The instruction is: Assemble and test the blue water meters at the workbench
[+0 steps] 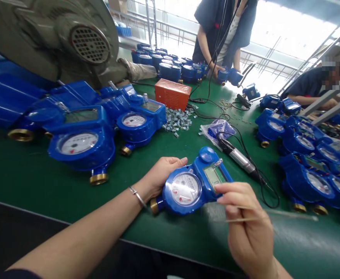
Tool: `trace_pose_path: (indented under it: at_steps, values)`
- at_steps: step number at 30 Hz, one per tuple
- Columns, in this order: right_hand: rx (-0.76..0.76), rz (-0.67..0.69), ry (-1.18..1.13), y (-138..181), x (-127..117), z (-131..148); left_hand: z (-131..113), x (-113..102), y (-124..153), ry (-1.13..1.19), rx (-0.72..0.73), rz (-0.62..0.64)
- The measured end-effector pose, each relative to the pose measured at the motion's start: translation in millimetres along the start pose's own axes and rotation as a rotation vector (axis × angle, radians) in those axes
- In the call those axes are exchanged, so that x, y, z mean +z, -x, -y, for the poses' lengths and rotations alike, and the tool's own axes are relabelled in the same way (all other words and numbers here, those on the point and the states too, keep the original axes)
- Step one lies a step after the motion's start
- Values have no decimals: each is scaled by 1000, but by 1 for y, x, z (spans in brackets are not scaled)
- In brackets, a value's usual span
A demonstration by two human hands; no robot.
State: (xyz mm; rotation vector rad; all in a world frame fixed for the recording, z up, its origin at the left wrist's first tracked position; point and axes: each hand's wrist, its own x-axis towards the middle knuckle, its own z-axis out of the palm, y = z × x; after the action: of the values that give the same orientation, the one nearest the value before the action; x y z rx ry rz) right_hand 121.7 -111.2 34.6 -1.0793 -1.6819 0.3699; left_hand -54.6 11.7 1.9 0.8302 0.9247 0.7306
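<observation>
A blue water meter with a white dial, a small screen and brass ends lies on the green table in front of me. My left hand grips its left side, fingers curled round the body. My right hand is closed in a pinch on a thin, pale wire that runs off to the right, just right of the meter's screen. A bracelet circles my left wrist.
More blue meters stand at the left, right and far end. An electric screwdriver with a black cable lies beyond the meter. An orange box, a pile of small metal parts and two other people are further back.
</observation>
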Motion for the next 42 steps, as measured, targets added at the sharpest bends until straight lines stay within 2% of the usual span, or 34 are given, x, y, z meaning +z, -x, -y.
trace_pose_path:
  at_steps: [4,9,14,16,19,20,21,22,24,26,28,30,31,33,36,42]
  values:
    - [79,113,-7,-19,-4,-9,0,-1,0,-15,9,13]
    - [6,184,160,-21,3,-10,3,-3,0,-51,31,-15]
    - [2,224,187,-23,2,-8,5,-5,-6,-126,70,-91]
    - [8,218,186,-24,1,-8,2,-7,1,-166,119,-190]
    - [40,231,183,-26,0,-7,-4,-10,35,-297,279,-453]
    - [47,241,182,-26,-1,-7,-5,-10,50,-442,378,-583]
    - [50,251,182,-27,-1,-7,-5,-10,66,-584,437,-648]
    - [53,258,181,-27,-1,-7,-4,-8,82,-672,459,-580]
    - [47,253,182,-27,-1,-7,3,-3,105,-752,404,-319]
    - [27,238,183,-27,1,-6,15,4,116,-720,206,-71]
    - [0,223,179,-27,2,-6,32,11,116,-623,-77,131]
    - [-14,223,171,-26,3,-5,51,20,109,-451,-311,298]
    - [-13,226,168,-26,3,-5,59,25,104,-330,-375,347]
    - [-5,237,169,-25,2,-5,73,34,93,-54,-429,366]
    - [-1,236,173,-24,1,-7,83,48,81,254,-442,276]
    - [-8,213,191,-26,0,-10,84,56,73,498,-450,197]
